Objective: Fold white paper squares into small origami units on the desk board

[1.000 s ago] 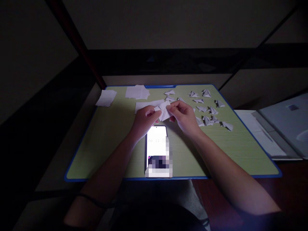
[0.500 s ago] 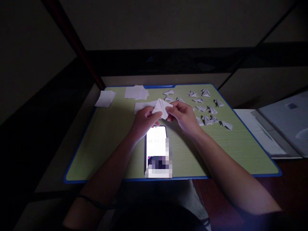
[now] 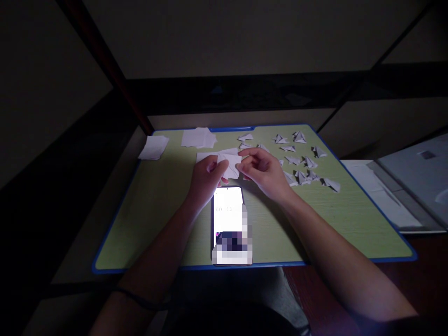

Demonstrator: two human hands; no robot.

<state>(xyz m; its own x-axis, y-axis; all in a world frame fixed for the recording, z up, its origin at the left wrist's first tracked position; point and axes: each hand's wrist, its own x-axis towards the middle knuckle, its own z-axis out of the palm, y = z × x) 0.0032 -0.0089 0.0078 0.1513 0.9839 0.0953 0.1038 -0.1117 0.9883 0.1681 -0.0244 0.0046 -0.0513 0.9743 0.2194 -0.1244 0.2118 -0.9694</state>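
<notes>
A small creased piece of folded white paper (image 3: pixel 229 166) is held up over the middle of the table. My left hand (image 3: pixel 207 176) pinches its left side, thumb on top and fingers underneath. My right hand (image 3: pixel 263 171) has thumb and fingertips closed at its right edge. Behind it, a flat white sheet (image 3: pixel 206 156) lies partly hidden by the paper and my left hand. Just below my hands, a phone (image 3: pixel 228 212) with a bright screen lies face up on the table.
The green table (image 3: pixel 157 219) has a blue rim. Several small folded paper pieces (image 3: pixel 300 177) are scattered at the right. Paper stacks lie at the far left (image 3: pixel 154 147) and back (image 3: pixel 198 138). A grey-white object (image 3: pixel 416 172) stands beyond the right edge.
The folded paper has turned from a corner-up position to a squarer one and moved slightly left and down. My right hand's index finger has lifted away from the paper.
</notes>
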